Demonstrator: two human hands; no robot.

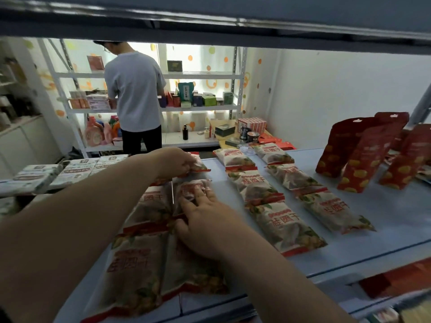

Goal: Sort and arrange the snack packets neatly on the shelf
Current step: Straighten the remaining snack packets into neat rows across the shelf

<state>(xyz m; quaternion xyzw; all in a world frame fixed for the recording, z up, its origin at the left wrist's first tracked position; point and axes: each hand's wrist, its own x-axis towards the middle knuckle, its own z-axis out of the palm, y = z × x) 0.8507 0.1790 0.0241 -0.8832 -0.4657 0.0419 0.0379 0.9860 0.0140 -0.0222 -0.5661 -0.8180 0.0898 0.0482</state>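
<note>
The person is working at the pale blue shelf point(384, 229). The left hand point(179, 162) is reaching to the far end of the left rows and is pinching the back packet point(201, 164) with curled fingers. The right hand point(207, 227) is lying flat with straight fingers, pressing on the middle packet point(190, 186) just in front. More snack packets point(256, 190) are lying in two rows to the right, and red pouches point(363, 157) are standing further right.

Pretty dim up close; the upper shelf point(210, 12) is just a dark slab overhead. Most light comes off the glowing far wall point(198, 57), blown out white behind the rack point(210, 75). The near packets point(140, 264) look soft and smeary, and the edges bend fisheye-style.
</note>
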